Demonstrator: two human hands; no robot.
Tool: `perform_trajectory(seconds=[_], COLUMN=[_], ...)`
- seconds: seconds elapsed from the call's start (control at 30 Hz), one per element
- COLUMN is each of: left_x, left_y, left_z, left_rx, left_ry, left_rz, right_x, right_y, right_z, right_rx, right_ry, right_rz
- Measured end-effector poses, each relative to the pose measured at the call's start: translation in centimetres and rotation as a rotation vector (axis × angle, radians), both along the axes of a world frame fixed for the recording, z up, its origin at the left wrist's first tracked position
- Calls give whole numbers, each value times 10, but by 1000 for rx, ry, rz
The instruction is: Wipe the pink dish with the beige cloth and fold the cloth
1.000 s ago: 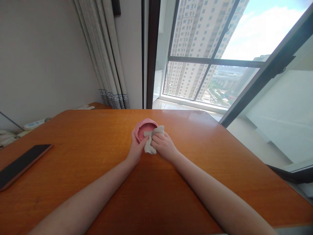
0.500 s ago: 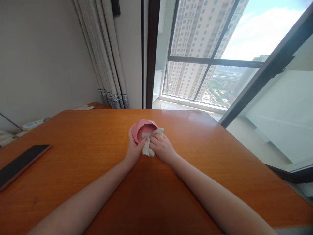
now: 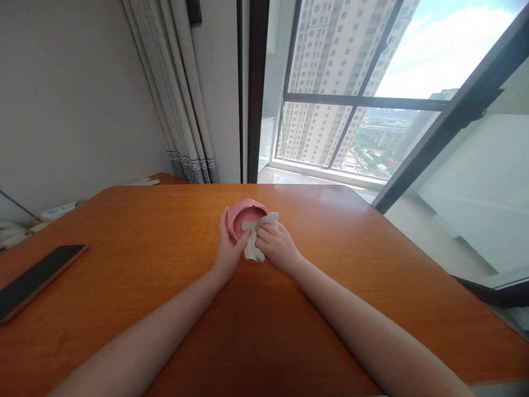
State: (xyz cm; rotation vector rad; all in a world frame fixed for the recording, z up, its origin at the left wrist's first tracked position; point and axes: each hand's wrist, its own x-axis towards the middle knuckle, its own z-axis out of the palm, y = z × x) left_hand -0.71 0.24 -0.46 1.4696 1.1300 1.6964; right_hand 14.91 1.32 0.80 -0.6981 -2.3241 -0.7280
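A pink bowl-like dish [image 3: 247,205] with an angular outside and a round hollow is tilted so its opening faces me, above the middle of the wooden table [image 3: 173,226]. My left hand [image 3: 229,248] grips its left side, thumb at the near rim. In my right hand [image 3: 279,245] a crumpled white cloth or tissue [image 3: 254,251] is bunched, pressed against the dish's near right rim and partly inside the hollow. The cloth hides the lower right of the opening. Whether the dish touches the tabletop I cannot tell.
A dark phone [image 3: 41,281] with a pinkish edge lies at the table's left. Beyond the left edge is a white and blue object [image 3: 60,210]. A grey curtain [image 3: 177,99] hangs behind the table, and a glass door with a dark frame [image 3: 417,143] stands at the right.
The dish and both hands have shifted very slightly right and turned a little. Both grips are the same, with the cloth still at the rim.
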Motion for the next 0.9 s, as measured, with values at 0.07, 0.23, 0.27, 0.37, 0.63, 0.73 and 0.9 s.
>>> perform_trajectory(seconds=[0.07,0.23,0.27,0.37,0.63,0.73,0.9], left_x=[1,-10,-12,-11,5,-1,-9], left_y=[1,10,10,9,1,7,12], left_z=[-2,-1,0,0,-12,-13,-5], left_rx=[-2,-25,-19,-29,-119,-172,-80], left_ry=[-19,46,74,56,-243,-237,-91], left_rz=[-11,-46,-60,-73,-144,-124,-94], right_x=[0,9,10,11,2,6,14], right_y=[0,5,6,4,-5,-4,2], right_z=[1,10,12,14,9,14,18], right_rx=[-9,-77,-92,-111,-76,-125,-163], right_ry=[-7,-109,-125,-139,-4,-61,-113], right_rz=[-2,58,56,49,46,95,57])
